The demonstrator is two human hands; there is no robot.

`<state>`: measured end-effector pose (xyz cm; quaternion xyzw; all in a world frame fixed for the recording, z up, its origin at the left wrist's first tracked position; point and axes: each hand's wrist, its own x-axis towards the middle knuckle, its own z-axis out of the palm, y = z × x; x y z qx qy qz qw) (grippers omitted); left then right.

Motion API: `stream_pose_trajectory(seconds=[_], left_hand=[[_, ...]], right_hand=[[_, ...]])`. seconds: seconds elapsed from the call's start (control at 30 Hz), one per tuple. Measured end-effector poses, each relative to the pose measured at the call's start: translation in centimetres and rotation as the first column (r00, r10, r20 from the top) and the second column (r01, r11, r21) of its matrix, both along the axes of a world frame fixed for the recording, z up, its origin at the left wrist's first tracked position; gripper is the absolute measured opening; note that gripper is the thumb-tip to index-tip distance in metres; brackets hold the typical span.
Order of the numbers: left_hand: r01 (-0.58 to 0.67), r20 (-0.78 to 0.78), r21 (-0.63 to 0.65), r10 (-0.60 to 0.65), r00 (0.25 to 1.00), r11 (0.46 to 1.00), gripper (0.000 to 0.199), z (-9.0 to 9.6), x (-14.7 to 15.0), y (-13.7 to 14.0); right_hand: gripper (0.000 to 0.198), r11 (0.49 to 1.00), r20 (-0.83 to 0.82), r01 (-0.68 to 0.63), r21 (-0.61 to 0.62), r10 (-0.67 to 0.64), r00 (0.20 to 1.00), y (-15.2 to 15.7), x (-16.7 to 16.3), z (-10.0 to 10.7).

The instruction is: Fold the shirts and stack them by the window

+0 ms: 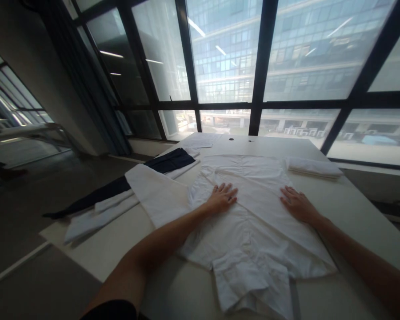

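Note:
A white garment [263, 213] that looks like a shirt or blouse lies spread on the white table [360, 222], with gathers down its middle. One sleeve [160, 191] stretches out to the left, and a narrower part hangs toward the near edge. My left hand [222, 198] rests flat on the garment left of its middle, fingers apart, a ring on it. Along the right side of the cloth lies my right hand [298, 204], palm down with its fingers stretched out. Neither hand grips the fabric.
Dark blue folded cloth [170, 161] and white cloths [102, 215] lie along the table's left edge, some hanging over it. A folded white cloth [313, 168] sits at the right. Thin white sheets [198, 141] lie at the far left. Large windows [226, 58] stand behind the table.

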<state>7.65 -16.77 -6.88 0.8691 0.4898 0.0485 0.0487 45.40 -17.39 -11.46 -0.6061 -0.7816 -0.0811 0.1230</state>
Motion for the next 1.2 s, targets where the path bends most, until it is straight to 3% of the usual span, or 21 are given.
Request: stream_pose_trajectory(seconds=[0.43, 0.53, 0.6, 0.67, 0.77, 0.87, 0.97, 1.07, 1.2], left_hand=[[0.014, 0.0, -0.024, -0.014, 1.0, 1.0, 0.061, 0.6, 0.0, -0.4], [0.055, 0.006, -0.118, -0.054, 0.999, 0.991, 0.063, 2.6, -0.9, 0.0], [0.103, 0.037, -0.208, -0.097, 0.995, 0.973, 0.061, 4.9, -2.3, 0.4], [0.102, 0.091, -0.21, -0.084, 0.992, 0.972, 0.059, 7.3, -4.5, 0.7], [-0.041, 0.253, -0.04, 0.05, 0.966, 0.998, 0.057, 10.0, -9.3, 1.0], [-0.31, 0.277, 0.112, 0.27, 0.922, 0.944, 0.049, 10.7, -15.0, 0.3], [-0.535, 0.188, 0.208, 0.504, 0.843, 0.819, 0.044, 9.5, -20.3, -1.5], [-0.642, 0.093, 0.256, 0.642, 0.761, 0.723, 0.043, 7.6, -23.7, -3.6], [-0.678, -0.047, 0.206, 0.699, 0.714, 0.706, 0.042, 5.3, -25.1, -5.0]], right_hand=[[0.053, 0.999, -0.013, -0.011, 0.046, 0.012, 1.0, 0.1, 0.2, -0.2], [0.052, 0.998, -0.02, -0.017, 0.057, 0.018, 1.0, 0.1, 0.2, -0.2], [0.052, 0.998, -0.017, -0.013, 0.059, 0.014, 1.0, 0.1, 0.2, -0.2], [0.052, 0.998, -0.011, -0.013, 0.06, 0.014, 1.0, 0.1, 0.2, -0.3], [0.054, 0.998, -0.012, -0.019, 0.058, 0.02, 1.0, 0.2, 0.3, -0.5], [0.055, 0.998, -0.032, -0.028, 0.056, 0.03, 0.999, 0.4, 0.5, -0.9], [0.056, 0.997, -0.052, -0.035, 0.071, 0.039, 0.998, 0.7, 0.9, -1.6], [0.058, 0.997, -0.065, -0.032, 0.075, 0.037, 0.997, 1.1, 1.3, -2.4], [0.059, 0.997, -0.084, -0.041, 0.068, 0.046, 0.995, 1.6, 2.0, -3.1]])
